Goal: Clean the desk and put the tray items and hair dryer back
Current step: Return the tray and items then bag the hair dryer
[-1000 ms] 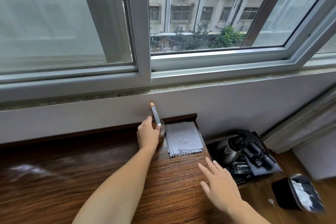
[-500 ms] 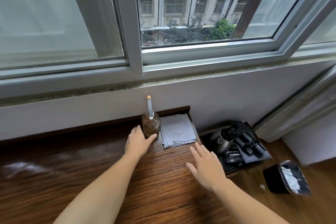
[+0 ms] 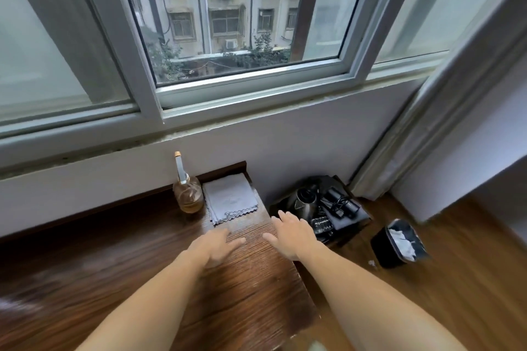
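Observation:
The dark wooden desk [image 3: 148, 271] runs under the window. At its back right corner stands an amber glass bottle [image 3: 188, 196] with a tall white stopper, beside a folded grey cloth [image 3: 231, 198]. My left hand [image 3: 216, 246] hovers open over the desk, in front of the cloth. Over the desk's right edge is my right hand [image 3: 291, 234], fingers spread and holding nothing. On the floor beyond that edge lies a black tray [image 3: 355, 221] with a black hair dryer [image 3: 305, 201], its cord, and other dark items.
A black waste bin [image 3: 397, 245] lined with white paper stands on the wooden floor to the right of the tray. The white wall and window sill rise right behind the desk. A curtain [image 3: 427, 128] hangs at the right.
My left hand let go of the bottle, which now stands by the cloth, and drew back toward me. My right hand stayed open near the desk's right edge. The view shifted right.

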Demonstrator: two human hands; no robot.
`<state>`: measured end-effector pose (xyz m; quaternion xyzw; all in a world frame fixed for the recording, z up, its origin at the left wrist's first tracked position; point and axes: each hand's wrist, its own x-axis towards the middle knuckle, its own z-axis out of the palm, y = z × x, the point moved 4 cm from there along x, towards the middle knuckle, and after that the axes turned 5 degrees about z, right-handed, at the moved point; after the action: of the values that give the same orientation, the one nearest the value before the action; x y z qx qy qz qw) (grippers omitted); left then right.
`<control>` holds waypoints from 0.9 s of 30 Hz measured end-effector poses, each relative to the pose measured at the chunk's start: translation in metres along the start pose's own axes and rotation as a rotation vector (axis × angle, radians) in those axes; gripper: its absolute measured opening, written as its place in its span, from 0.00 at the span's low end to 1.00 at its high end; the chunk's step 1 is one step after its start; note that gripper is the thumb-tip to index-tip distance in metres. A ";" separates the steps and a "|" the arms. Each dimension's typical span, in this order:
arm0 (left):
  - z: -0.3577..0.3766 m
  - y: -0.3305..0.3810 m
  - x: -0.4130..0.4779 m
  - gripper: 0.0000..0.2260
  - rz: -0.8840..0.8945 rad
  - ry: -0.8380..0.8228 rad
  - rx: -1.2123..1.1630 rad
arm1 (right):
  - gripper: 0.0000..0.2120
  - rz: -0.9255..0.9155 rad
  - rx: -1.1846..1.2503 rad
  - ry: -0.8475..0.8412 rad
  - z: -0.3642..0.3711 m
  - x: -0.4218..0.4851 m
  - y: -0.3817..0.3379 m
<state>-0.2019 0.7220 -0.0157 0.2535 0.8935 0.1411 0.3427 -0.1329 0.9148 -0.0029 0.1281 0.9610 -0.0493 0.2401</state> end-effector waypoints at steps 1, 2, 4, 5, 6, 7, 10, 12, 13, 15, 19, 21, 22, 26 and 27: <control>0.000 0.009 0.002 0.33 0.000 -0.007 0.000 | 0.33 0.001 0.007 -0.010 -0.002 -0.004 0.008; 0.000 0.019 0.006 0.34 0.002 -0.015 0.016 | 0.33 0.004 0.020 -0.023 -0.003 -0.008 0.018; 0.003 0.037 0.016 0.33 0.000 -0.025 0.059 | 0.31 0.017 0.061 -0.035 -0.004 -0.014 0.042; 0.006 0.047 0.022 0.33 -0.003 -0.025 0.082 | 0.30 0.025 0.077 -0.033 -0.003 -0.016 0.056; 0.008 0.058 0.028 0.33 0.000 -0.018 0.107 | 0.29 0.034 0.084 -0.034 -0.002 -0.017 0.072; 0.011 0.071 0.035 0.32 0.000 -0.011 0.119 | 0.28 0.038 0.085 -0.032 0.001 -0.017 0.089; 0.024 0.122 0.055 0.29 0.035 0.001 0.138 | 0.28 0.048 0.088 -0.027 0.010 -0.017 0.146; 0.037 0.160 0.070 0.28 0.033 0.008 0.130 | 0.28 0.039 0.100 -0.013 0.014 -0.015 0.185; 0.044 0.177 0.077 0.28 0.025 0.013 0.116 | 0.28 0.033 0.107 -0.006 0.015 -0.015 0.205; 0.058 0.206 0.090 0.27 0.008 0.035 0.080 | 0.28 0.031 0.113 -0.015 0.017 -0.013 0.244; 0.095 0.247 0.105 0.27 -0.055 0.037 0.028 | 0.28 0.033 0.093 -0.074 0.023 -0.009 0.312; 0.110 0.259 0.110 0.27 -0.087 0.031 0.027 | 0.28 0.032 0.081 -0.096 0.027 -0.004 0.338; 0.117 0.263 0.114 0.27 -0.097 0.035 0.034 | 0.28 0.031 0.079 -0.101 0.028 0.000 0.348; 0.128 0.267 0.138 0.26 -0.147 0.050 0.056 | 0.27 0.008 0.046 -0.118 0.033 0.026 0.379; 0.130 0.266 0.145 0.26 -0.161 0.049 0.051 | 0.26 0.003 0.036 -0.120 0.034 0.035 0.385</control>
<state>-0.1105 1.0335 -0.0757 0.1858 0.9225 0.0963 0.3243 -0.0432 1.2879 -0.0624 0.1305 0.9436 -0.0736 0.2951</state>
